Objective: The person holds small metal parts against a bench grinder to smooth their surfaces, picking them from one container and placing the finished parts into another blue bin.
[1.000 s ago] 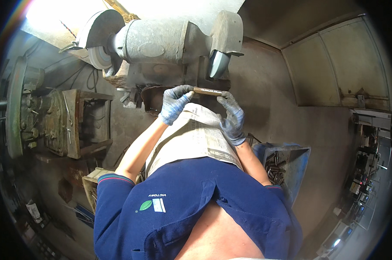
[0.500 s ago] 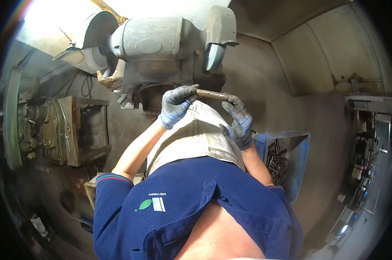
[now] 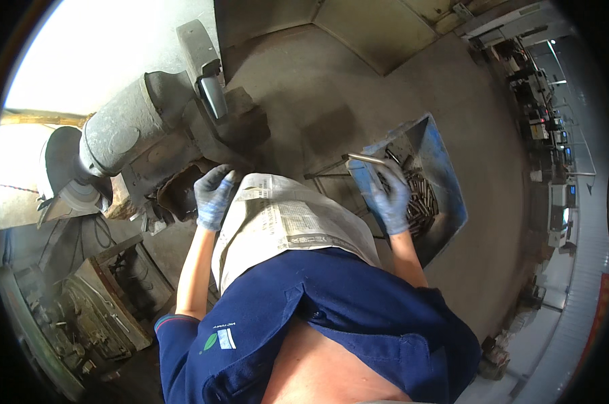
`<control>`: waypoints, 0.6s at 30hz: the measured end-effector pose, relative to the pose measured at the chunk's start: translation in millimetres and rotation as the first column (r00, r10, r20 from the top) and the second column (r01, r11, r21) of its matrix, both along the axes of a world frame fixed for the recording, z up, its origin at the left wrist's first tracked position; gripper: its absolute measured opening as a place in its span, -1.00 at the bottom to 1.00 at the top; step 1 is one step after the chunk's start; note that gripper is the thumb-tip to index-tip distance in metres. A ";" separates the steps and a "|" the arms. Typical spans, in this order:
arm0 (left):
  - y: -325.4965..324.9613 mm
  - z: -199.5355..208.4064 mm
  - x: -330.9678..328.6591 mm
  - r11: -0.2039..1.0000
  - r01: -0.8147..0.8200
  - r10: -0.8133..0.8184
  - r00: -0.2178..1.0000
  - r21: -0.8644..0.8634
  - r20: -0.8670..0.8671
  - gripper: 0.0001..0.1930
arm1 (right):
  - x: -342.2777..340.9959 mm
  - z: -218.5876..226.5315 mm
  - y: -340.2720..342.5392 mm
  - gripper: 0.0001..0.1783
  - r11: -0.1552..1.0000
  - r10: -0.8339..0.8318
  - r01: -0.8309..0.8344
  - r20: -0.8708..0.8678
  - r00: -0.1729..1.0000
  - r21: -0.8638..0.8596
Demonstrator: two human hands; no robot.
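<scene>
My right hand point(image 3: 393, 198), in a blue-grey work glove, holds a slim metal tube point(image 3: 365, 158) over the blue bin point(image 3: 447, 172) on the right. The tube's free end points left, past the bin's near wall. Inside the bin, below and beside this hand, lies a heap of similar metal tubes point(image 3: 422, 202). My left hand point(image 3: 213, 198), gloved the same way, is beside the newspaper on my lap with its fingers curled together and nothing visible in them. It is nearest to the bench grinder point(image 3: 122, 131).
The grinder's right wheel point(image 3: 213, 97) and left wheel point(image 3: 81, 195) stick out from their guards at the far left. Newspaper sheets point(image 3: 287, 215) cover my lap. An old metal machine point(image 3: 99, 306) stands at the lower left. A pale panel point(image 3: 371, 30) is at the back.
My view has turned right. The right hand has carried the tube from in front of the grinder to over the blue bin. My left hand has let go of the tube.
</scene>
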State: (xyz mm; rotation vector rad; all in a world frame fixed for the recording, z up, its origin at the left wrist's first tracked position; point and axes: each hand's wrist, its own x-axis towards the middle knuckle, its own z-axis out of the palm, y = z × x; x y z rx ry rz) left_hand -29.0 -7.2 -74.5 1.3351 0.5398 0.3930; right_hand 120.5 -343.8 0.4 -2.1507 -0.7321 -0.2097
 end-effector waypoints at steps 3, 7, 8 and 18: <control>7.6 -30.2 -27.5 0.983 -0.142 0.131 0.987 -0.113 -0.098 -0.79 | 7.2 -19.9 -79.2 -0.62 0.943 -0.281 0.255 -0.105 0.954 -0.215; 7.2 -8.7 -58.0 0.976 -0.131 0.170 0.957 0.171 -0.236 -0.77 | 15.5 -19.0 -93.0 -0.64 0.877 -0.356 0.315 -0.051 0.933 -0.364; 8.8 -3.2 -63.1 0.946 -0.133 0.215 0.940 0.294 -0.265 -0.77 | 33.2 -40.7 -91.0 -0.69 0.926 -0.221 0.216 0.017 0.975 -0.310; -45.9 -17.7 -218.3 0.741 -0.332 0.632 0.640 0.584 -0.438 -0.77 | -12.4 -98.8 139.4 -0.86 0.654 0.707 -0.741 -0.474 0.525 0.155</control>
